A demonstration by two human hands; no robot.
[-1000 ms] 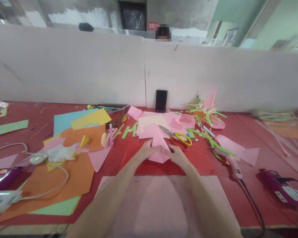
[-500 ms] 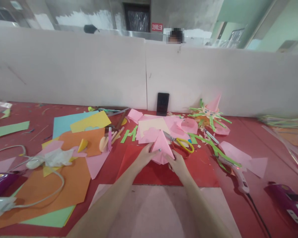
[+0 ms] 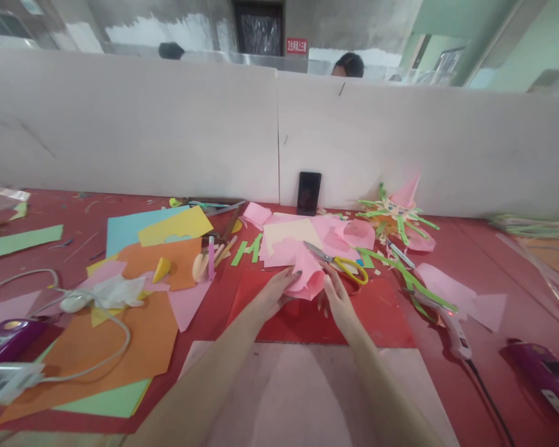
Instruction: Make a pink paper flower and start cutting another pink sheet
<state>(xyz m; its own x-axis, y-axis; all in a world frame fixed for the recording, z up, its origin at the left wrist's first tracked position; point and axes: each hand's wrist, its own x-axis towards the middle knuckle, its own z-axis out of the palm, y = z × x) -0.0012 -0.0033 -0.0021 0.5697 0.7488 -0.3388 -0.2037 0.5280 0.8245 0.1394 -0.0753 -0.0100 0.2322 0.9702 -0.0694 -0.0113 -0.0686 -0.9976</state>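
Observation:
A folded piece of pink paper (image 3: pixel 306 280), opened into a hollow shape with its rim toward me, is held over the red sheet (image 3: pixel 286 326). My left hand (image 3: pixel 271 297) grips it from the left, thumb on top and fingers underneath. At its right edge is my right hand (image 3: pixel 339 304), fingers apart and bent; whether the fingertips touch the paper is hard to see. Just behind that hand lie scissors with yellow handles (image 3: pixel 351 268), blades pointing left. Behind the pink paper are a cream sheet (image 3: pixel 284 233) and more pink sheets.
A glue gun (image 3: pixel 457 335) with a lit red light lies right, beside green strips (image 3: pixel 419 282). A paper figure with a pink cone hat (image 3: pixel 404 194) and a phone (image 3: pixel 309 194) stand near the white partition (image 3: pixel 168 130). Coloured sheets, a white cable (image 3: pixel 125 335) and purple power strip (image 3: pixel 9 338) lie left.
The pink paper has turned from a peak pointing up to its hollow rim facing me. My right hand has loosened, its fingers now apart; my left hand still holds the paper.

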